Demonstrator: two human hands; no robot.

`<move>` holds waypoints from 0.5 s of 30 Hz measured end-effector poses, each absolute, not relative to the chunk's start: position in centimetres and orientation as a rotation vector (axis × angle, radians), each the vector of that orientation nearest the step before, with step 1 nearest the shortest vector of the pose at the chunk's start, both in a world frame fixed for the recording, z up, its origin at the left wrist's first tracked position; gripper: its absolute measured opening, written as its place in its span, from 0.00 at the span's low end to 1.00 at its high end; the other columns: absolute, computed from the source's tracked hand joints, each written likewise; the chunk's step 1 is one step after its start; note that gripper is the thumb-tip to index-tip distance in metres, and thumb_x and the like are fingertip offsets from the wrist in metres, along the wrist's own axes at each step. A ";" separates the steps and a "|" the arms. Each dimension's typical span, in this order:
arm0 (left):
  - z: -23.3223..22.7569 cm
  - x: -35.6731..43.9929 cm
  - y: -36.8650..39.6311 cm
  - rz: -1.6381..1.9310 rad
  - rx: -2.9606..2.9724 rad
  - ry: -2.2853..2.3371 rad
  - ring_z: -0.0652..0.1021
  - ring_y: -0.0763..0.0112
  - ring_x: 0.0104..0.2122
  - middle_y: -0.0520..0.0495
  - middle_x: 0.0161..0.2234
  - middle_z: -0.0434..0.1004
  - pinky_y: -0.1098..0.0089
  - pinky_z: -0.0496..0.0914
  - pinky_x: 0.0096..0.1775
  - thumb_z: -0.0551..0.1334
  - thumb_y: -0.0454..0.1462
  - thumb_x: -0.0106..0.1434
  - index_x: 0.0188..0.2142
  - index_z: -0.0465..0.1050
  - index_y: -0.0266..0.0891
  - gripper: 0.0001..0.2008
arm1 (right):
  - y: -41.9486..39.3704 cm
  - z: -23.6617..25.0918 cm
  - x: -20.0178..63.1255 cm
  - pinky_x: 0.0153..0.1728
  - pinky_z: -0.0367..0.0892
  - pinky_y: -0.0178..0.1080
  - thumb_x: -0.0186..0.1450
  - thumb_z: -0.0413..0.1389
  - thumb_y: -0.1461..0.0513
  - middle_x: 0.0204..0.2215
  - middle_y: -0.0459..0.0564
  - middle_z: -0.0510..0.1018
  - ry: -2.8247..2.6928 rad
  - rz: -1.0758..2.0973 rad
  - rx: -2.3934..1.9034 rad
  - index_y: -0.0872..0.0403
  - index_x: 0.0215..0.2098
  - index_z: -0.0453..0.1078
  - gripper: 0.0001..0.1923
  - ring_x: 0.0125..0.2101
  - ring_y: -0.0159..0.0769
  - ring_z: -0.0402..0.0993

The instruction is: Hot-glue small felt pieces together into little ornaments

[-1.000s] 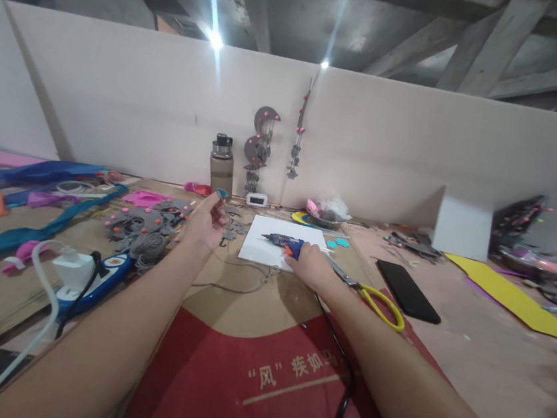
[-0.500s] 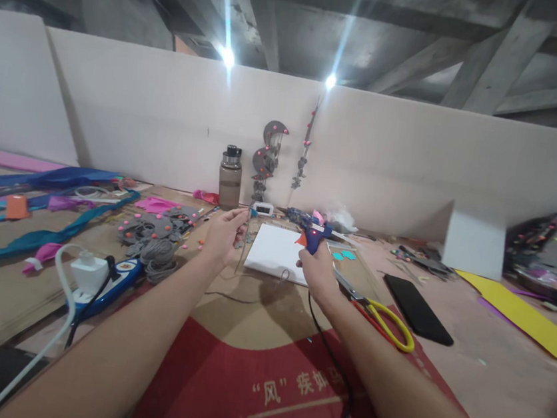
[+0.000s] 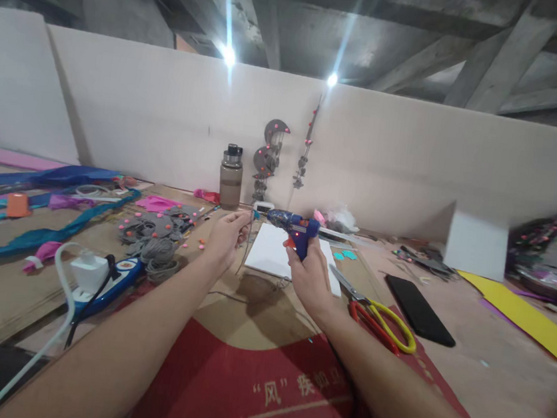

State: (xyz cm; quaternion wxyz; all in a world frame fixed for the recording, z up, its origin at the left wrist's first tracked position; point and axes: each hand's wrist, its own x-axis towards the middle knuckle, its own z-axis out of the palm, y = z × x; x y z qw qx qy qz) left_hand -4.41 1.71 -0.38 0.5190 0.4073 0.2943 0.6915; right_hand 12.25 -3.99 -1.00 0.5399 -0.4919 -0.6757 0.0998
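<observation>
My right hand [image 3: 307,276] is closed round the handle of a blue hot glue gun [image 3: 301,226], a white glue stick [image 3: 343,235] coming out of its back. Its nozzle points left, close to a small blue piece [image 3: 256,214] at the fingertips of my left hand [image 3: 227,238]. That hand pinches the piece together with a thin grey cord [image 3: 244,255], which hangs down and trails over the cardboard. Whether the nozzle touches the piece I cannot tell. Beneath the glue gun lies a white board [image 3: 266,254], partly covered by my right hand.
Scissors [image 3: 387,318] with red and yellow handles and a black phone [image 3: 418,310] lie to the right. A bottle [image 3: 230,180] stands at the back. On the left are grey felt pieces with yarn [image 3: 158,249] and a blue power strip [image 3: 108,289].
My right hand has moved left with the glue gun and levelled it, bringing the nozzle close to the blue piece. My left hand has hardly moved.
</observation>
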 end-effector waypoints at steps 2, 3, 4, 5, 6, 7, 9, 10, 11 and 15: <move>-0.3 -4.4 1.6 1.661 0.980 0.700 0.62 0.85 0.17 0.56 0.20 0.63 0.79 0.50 0.17 0.69 0.40 0.44 0.24 0.69 0.35 0.13 | -4.0 -1.0 12.2 0.36 0.65 0.41 0.62 0.50 0.60 0.40 0.54 0.75 -1.617 0.261 -1.140 0.53 0.46 0.64 0.14 0.33 0.37 0.71; -0.3 -4.3 1.6 1.662 0.980 0.696 0.62 0.85 0.17 0.57 0.20 0.63 0.79 0.50 0.17 0.69 0.40 0.44 0.25 0.69 0.35 0.13 | -4.1 -0.9 12.1 0.35 0.66 0.40 0.62 0.50 0.61 0.40 0.53 0.75 -1.616 0.294 -1.121 0.53 0.46 0.64 0.14 0.32 0.36 0.71; -0.3 -4.3 1.6 1.663 0.978 0.693 0.62 0.85 0.17 0.56 0.20 0.63 0.79 0.50 0.17 0.69 0.40 0.44 0.25 0.69 0.35 0.13 | -4.2 -0.9 12.1 0.34 0.66 0.39 0.61 0.50 0.61 0.40 0.52 0.76 -1.614 0.332 -1.106 0.53 0.46 0.64 0.14 0.31 0.35 0.71; -0.2 -4.3 1.5 1.663 0.978 0.693 0.62 0.85 0.17 0.56 0.20 0.63 0.79 0.50 0.17 0.69 0.40 0.43 0.25 0.69 0.35 0.13 | -4.3 -0.8 12.0 0.33 0.66 0.38 0.61 0.50 0.62 0.40 0.51 0.76 -1.612 0.363 -1.099 0.53 0.46 0.63 0.14 0.29 0.34 0.71; -0.2 -4.3 1.5 1.661 0.978 0.694 0.62 0.85 0.17 0.57 0.20 0.63 0.79 0.50 0.17 0.69 0.40 0.43 0.25 0.69 0.35 0.13 | -4.4 -0.6 12.0 0.32 0.66 0.37 0.61 0.50 0.62 0.39 0.51 0.76 -1.614 0.382 -1.102 0.53 0.47 0.63 0.14 0.27 0.33 0.70; -0.2 -4.3 1.5 1.660 0.977 0.699 0.61 0.85 0.17 0.57 0.20 0.62 0.78 0.49 0.17 0.69 0.40 0.44 0.24 0.69 0.35 0.13 | -4.5 -0.6 12.0 0.31 0.66 0.37 0.61 0.50 0.62 0.38 0.50 0.77 -1.618 0.382 -1.116 0.53 0.46 0.64 0.14 0.26 0.32 0.70; -0.3 -4.3 1.5 1.656 0.975 0.712 0.61 0.85 0.17 0.57 0.19 0.61 0.78 0.49 0.17 0.69 0.39 0.44 0.25 0.69 0.35 0.13 | -4.6 -0.4 12.0 0.31 0.65 0.38 0.62 0.50 0.61 0.36 0.51 0.77 -1.630 0.328 -1.167 0.54 0.46 0.64 0.14 0.26 0.34 0.70; -0.3 -4.2 1.5 1.655 0.973 0.720 0.61 0.84 0.17 0.57 0.19 0.61 0.78 0.49 0.18 0.69 0.39 0.44 0.25 0.69 0.35 0.13 | -4.6 -0.4 12.1 0.33 0.65 0.39 0.62 0.50 0.60 0.36 0.52 0.77 -1.636 0.285 -1.189 0.54 0.47 0.64 0.15 0.28 0.36 0.71; -0.4 -4.2 1.5 1.653 0.976 0.728 0.61 0.84 0.17 0.57 0.19 0.62 0.78 0.49 0.18 0.69 0.39 0.44 0.26 0.70 0.34 0.12 | -4.5 -0.5 12.1 0.36 0.65 0.40 0.62 0.50 0.60 0.37 0.53 0.76 -1.641 0.238 -1.200 0.54 0.48 0.64 0.16 0.31 0.38 0.71; -0.5 -4.0 1.5 1.646 0.999 0.768 0.61 0.83 0.18 0.55 0.20 0.63 0.78 0.50 0.19 0.68 0.39 0.44 0.25 0.70 0.34 0.12 | -4.2 -0.8 12.2 0.42 0.63 0.44 0.63 0.48 0.58 0.43 0.57 0.74 -1.666 0.124 -1.197 0.55 0.51 0.62 0.19 0.40 0.44 0.71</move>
